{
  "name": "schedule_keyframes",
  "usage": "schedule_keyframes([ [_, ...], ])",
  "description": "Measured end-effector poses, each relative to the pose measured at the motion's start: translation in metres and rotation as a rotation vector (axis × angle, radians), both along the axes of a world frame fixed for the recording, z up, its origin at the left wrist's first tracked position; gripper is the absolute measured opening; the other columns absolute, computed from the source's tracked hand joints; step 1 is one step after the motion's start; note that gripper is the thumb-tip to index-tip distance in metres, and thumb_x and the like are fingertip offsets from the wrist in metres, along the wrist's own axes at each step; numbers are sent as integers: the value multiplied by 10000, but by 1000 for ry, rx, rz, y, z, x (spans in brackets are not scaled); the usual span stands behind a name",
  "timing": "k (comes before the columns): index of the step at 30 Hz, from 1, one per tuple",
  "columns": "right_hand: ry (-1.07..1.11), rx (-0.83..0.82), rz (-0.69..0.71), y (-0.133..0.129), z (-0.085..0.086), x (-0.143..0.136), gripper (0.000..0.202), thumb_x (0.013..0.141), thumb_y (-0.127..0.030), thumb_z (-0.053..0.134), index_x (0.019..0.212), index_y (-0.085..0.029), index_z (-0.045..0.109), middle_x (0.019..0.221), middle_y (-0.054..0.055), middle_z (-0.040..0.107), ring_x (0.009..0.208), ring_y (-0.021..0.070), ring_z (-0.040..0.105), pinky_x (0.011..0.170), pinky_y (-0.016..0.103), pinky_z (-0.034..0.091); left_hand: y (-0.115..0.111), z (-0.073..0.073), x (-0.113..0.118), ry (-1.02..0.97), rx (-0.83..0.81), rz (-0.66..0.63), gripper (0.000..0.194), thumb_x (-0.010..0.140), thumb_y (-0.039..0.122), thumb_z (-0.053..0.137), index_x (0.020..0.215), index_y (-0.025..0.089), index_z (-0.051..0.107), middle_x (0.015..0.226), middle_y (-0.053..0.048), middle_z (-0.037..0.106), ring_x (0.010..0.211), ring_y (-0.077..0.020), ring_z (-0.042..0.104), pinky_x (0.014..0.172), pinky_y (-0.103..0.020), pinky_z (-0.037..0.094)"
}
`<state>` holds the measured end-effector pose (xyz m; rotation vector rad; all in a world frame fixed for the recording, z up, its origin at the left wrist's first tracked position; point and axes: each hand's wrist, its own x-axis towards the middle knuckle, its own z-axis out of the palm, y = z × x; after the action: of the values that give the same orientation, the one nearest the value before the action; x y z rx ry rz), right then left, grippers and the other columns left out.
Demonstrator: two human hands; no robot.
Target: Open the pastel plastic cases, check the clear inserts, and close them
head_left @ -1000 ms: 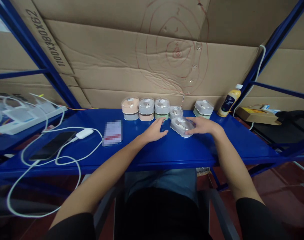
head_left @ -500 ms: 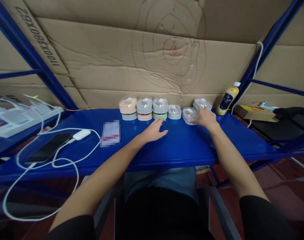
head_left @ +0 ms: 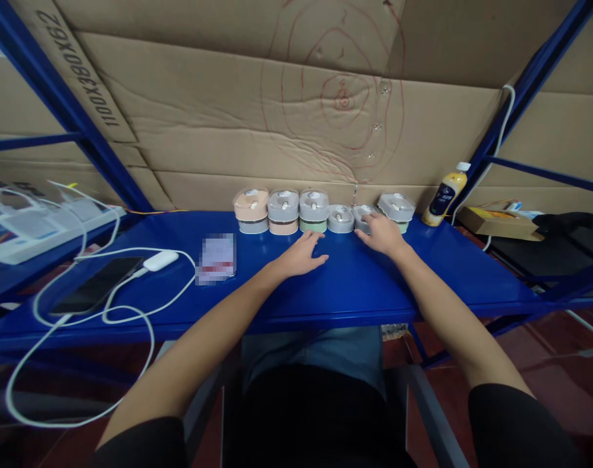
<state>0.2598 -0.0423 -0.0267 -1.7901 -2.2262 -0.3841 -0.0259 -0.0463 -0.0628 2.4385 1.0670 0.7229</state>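
Note:
Several small oval containers with clear lids stand in a row along the back of the blue table. From the left come a peach container (head_left: 250,205) on a grey one (head_left: 253,226), a grey container (head_left: 283,207) on a peach one (head_left: 283,227), and a grey container (head_left: 314,207) on a green one (head_left: 313,227). A single grey container (head_left: 341,220) follows. Beside it my right hand (head_left: 383,233) has its thumb and fingers on another single grey container (head_left: 361,214), partly hiding it. My left hand (head_left: 302,255) rests on the table, fingers apart, holding nothing.
A further stack, grey container (head_left: 396,207) over green, stands right of my right hand, near a yellow drink bottle (head_left: 445,195). At left lie a pixelated flat item (head_left: 216,259), a phone (head_left: 99,286) and a looped white cable (head_left: 153,335). Cardboard (head_left: 203,110) backs the table.
My right hand has moved left with the single grey container, which now stands in line with the row, turned straighter. My left hand has stayed in place.

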Motion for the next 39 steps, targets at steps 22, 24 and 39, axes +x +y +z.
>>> schedule_keyframes([
  [22,198,-99,66,-45,13,-54,754,937,-801,561,1295,-153,706,1065,199,804,980,387,756,830,467,566,-2,4,-1,-177,-19,-117,1201,639,578,986,1612,188,400,1623,-253,509,1503,-415,524,1252,-597,423],
  [24,357,-100,264,-43,11,-57,645,1018,-724,490,1334,-195,680,1083,145,813,975,332,762,859,445,583,-2,4,-1,-165,-80,-190,1327,566,558,1024,1655,197,357,1659,-269,470,1551,-434,469,1278,-624,373],
  [39,361,-192,500,-34,11,-33,914,742,-692,867,1469,-189,634,1405,186,702,1240,381,691,1062,538,562,-7,-1,6,-11,-27,33,1294,590,683,972,1603,114,403,1627,-306,461,1549,-504,415,1248,-646,375],
])
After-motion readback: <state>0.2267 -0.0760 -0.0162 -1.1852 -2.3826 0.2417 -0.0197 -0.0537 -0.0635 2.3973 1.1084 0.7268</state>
